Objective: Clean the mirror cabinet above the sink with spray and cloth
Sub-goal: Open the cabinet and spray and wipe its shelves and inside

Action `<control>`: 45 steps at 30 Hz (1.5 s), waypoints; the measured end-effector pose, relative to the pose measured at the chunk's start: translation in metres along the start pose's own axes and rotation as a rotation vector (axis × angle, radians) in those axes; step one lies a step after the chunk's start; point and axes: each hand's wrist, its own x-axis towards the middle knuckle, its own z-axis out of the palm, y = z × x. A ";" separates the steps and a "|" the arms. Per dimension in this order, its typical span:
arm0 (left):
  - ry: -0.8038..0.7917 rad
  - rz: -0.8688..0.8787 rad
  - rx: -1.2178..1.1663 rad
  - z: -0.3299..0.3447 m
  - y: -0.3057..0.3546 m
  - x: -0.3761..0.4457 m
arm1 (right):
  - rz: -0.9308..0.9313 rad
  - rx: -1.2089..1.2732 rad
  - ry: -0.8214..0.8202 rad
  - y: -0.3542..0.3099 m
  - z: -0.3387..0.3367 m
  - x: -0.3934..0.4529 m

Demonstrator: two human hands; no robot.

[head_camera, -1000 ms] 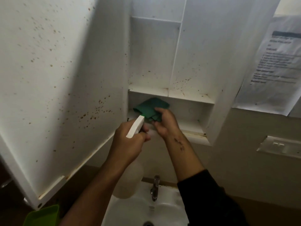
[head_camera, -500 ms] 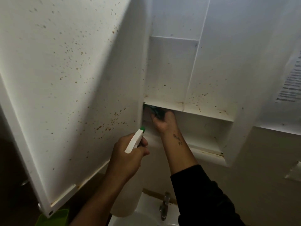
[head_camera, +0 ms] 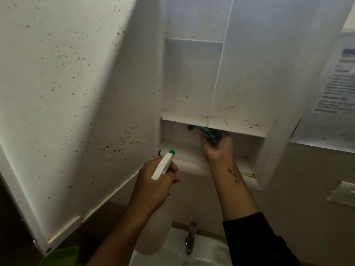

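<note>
Reaching into the lowest compartment of the white mirror cabinet [head_camera: 240, 73], the right hand [head_camera: 218, 148] is closed around a dark green cloth [head_camera: 208, 133], pressing it up against the underside of the shelf [head_camera: 226, 123] that roofs that compartment; part of the cloth is hidden behind the shelf's front edge. The right forearm carries a small dark mark near the wrist, and a black sleeve [head_camera: 255, 240] covers the arm lower down.

The left hand [head_camera: 153, 186] is wrapped tightly around the neck of a translucent white plastic spray bottle [head_camera: 153, 235], held just below and in front of the cabinet's bottom edge. Its white trigger head with a green nozzle tip [head_camera: 171, 152] points up towards the lower compartment, near the hinge side.

The cabinet's white door [head_camera: 67, 93] hangs wide open on the left, its inner face speckled with many small brown spots, densest towards the lower right. Similar brown specks dot the cabinet's back panel and the shelf above the cloth.

Below, a white ceramic sink [head_camera: 201, 254] with a metal tap [head_camera: 190, 239] sits under the bottle. A bright green plastic container [head_camera: 61, 256] shows at the bottom left corner. A blurred printed paper notice [head_camera: 330, 89] is fixed to the wall on the right, with a pale wall switch plate [head_camera: 343, 192] beneath it
</note>
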 end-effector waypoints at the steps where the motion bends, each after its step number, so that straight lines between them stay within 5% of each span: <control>1: -0.014 -0.001 -0.007 0.002 0.000 -0.001 | -0.022 0.004 0.008 -0.007 -0.004 -0.002; 15: -0.151 0.026 -0.011 0.021 0.003 -0.006 | -0.252 0.252 0.262 -0.048 -0.013 -0.036; 45: -0.209 0.012 -0.022 0.014 0.000 0.008 | -0.266 0.395 0.140 -0.033 -0.022 -0.092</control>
